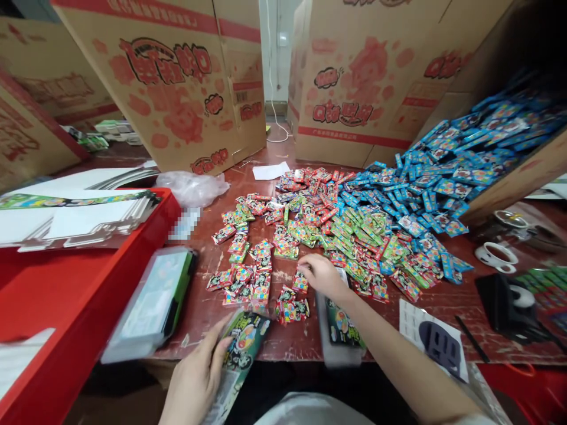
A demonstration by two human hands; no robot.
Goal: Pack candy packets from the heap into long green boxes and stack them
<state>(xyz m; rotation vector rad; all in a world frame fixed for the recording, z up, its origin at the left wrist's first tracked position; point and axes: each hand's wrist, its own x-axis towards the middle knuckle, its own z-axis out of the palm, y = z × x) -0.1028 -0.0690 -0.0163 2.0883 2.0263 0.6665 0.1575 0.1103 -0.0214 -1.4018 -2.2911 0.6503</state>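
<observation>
My left hand (201, 366), at the table's front edge, is closed on a flat printed package (248, 342) in black and green, held tilted. My right hand (322, 275) reaches over the table with thumb and fingers pinched at a small red candy packet (300, 283). Just in front lie a few red packets (292, 311), and left of them a cluster of red and green packets (241, 277). Under my right forearm lies a second black-and-green package (343, 327), partly hidden.
Blue packets (443, 165) spill from a carton at right, meeting green packets (358, 230). A red tray (133, 248) with white card sheets stands left, beside stacked clear-topped packages (155, 295). Large cartons (186, 77) line the back. A white cup (496, 257) and black tape dispenser (500, 307) sit right.
</observation>
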